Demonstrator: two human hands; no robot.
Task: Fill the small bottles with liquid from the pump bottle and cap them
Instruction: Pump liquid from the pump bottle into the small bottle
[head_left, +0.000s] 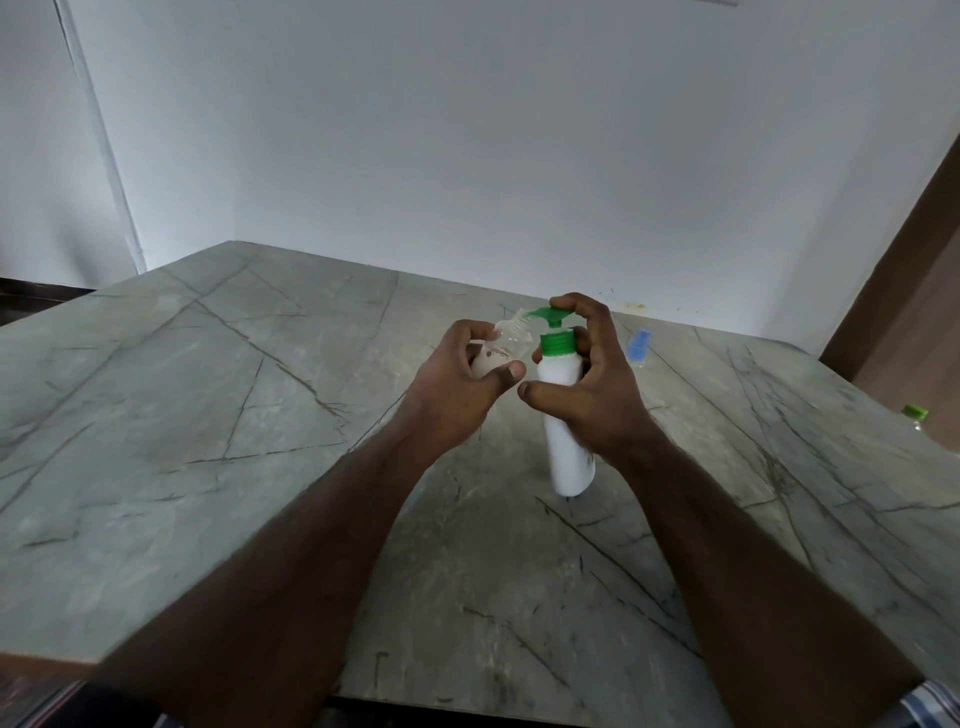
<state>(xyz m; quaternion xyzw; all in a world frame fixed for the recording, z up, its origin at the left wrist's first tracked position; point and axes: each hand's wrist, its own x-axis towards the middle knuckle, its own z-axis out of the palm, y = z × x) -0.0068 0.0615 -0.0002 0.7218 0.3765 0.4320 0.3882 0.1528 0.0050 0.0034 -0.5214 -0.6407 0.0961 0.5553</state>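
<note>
I'm mid-fill: my left hand (457, 384) clamps a small bottle (511, 340) tilted under the spout, right hand (592, 384) wraps the pump bottle (563, 441) standing on the table (208, 415), finger on the pump. Next, press steadily; fill level seems low, hard to tell.

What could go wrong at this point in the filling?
1. The left hand holds the small bottle tilted in the air, with its narrow mouth at the green spout; a slight slip could send liquid onto the table.
2. The right hand presses the pump bottle from the top; that tall, narrow bottle might tip.
3. The blue cap lies loose behind the hands and could be knocked away.
</note>
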